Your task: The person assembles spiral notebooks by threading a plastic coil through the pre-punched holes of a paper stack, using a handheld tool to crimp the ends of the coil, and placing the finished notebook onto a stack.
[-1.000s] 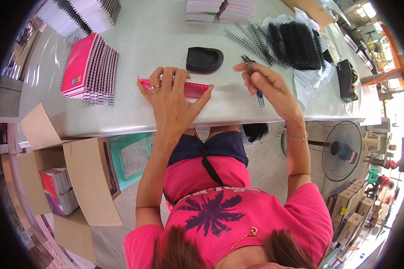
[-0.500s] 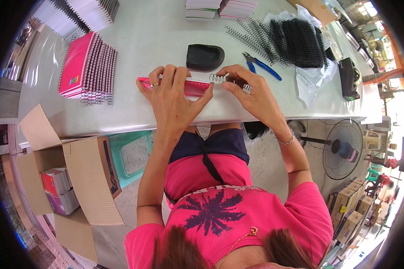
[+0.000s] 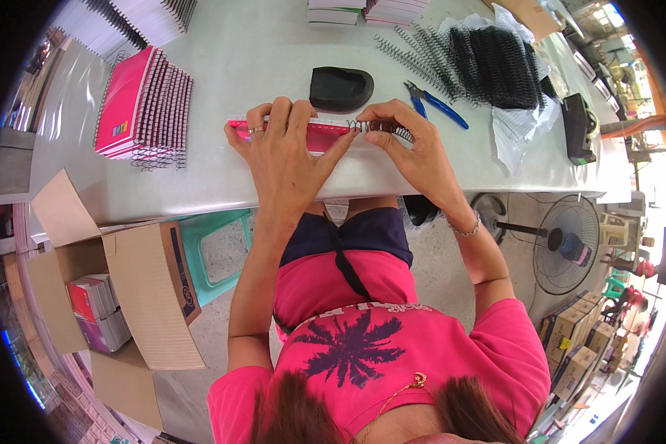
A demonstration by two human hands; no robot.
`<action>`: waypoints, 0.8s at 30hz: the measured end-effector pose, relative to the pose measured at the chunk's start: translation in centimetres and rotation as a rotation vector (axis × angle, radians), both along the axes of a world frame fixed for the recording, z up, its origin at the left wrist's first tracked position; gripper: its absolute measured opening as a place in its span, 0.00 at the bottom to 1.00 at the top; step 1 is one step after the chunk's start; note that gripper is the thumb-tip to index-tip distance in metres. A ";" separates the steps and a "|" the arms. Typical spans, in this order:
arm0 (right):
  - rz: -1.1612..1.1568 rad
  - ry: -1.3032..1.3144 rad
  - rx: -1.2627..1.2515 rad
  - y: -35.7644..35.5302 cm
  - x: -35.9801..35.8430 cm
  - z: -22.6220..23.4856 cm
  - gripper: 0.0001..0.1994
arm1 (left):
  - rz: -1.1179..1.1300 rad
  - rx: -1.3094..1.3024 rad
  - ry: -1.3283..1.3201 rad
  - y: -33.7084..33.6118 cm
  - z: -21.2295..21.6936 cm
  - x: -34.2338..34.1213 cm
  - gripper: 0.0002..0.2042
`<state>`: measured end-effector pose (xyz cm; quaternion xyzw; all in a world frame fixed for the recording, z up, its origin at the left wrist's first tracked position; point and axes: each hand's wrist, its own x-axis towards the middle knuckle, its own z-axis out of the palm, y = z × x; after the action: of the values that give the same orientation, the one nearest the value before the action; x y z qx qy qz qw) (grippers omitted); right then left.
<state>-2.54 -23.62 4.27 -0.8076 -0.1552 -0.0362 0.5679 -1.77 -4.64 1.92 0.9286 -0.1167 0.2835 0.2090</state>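
My left hand (image 3: 285,148) is closed on a pink notebook (image 3: 323,138), held on edge with its row of punched holes upward. In my right hand (image 3: 407,140) a black spiral binding coil (image 3: 384,127) is pinched between thumb and fingers. The coil's left end meets the right end of the notebook's punched edge, close to my left thumb; whether it passes through the holes is too small to tell. Just beyond my hands lies a black hollow holder (image 3: 340,88). Blue-handled cutting pliers (image 3: 438,106) rest to its right.
A stack of pink spiral notebooks (image 3: 129,103) stands at left. Many black coils (image 3: 492,68) lie on white wrapping at right, near a black tape dispenser (image 3: 579,129). Paper stacks (image 3: 337,13) sit at the far edge. An open carton (image 3: 152,296) stands below left, a fan (image 3: 566,244) below right.
The coil has come left against the notebook's end, closing the small gap between my hands. The whole view has shifted slightly.
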 end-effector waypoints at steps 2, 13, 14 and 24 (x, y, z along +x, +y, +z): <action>0.008 0.023 0.048 0.2 0.1 -0.1 0.12 | 0.003 0.018 0.013 0.1 0.0 0.0 0.23; 0.015 0.069 0.054 0.1 0.3 -0.3 0.10 | 0.014 0.020 0.036 0.1 0.1 -0.2 0.24; 0.014 0.068 0.053 0.2 0.3 -0.3 0.10 | 0.015 0.019 0.033 0.1 0.0 -0.2 0.24; -0.006 0.076 0.094 0.4 0.2 -0.9 0.10 | 0.018 0.008 0.034 0.1 -0.1 -0.3 0.25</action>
<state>-2.31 -23.19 3.41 -0.7812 -0.1290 -0.0146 0.6106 -2.03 -4.57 1.81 0.9352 -0.1057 0.2692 0.2046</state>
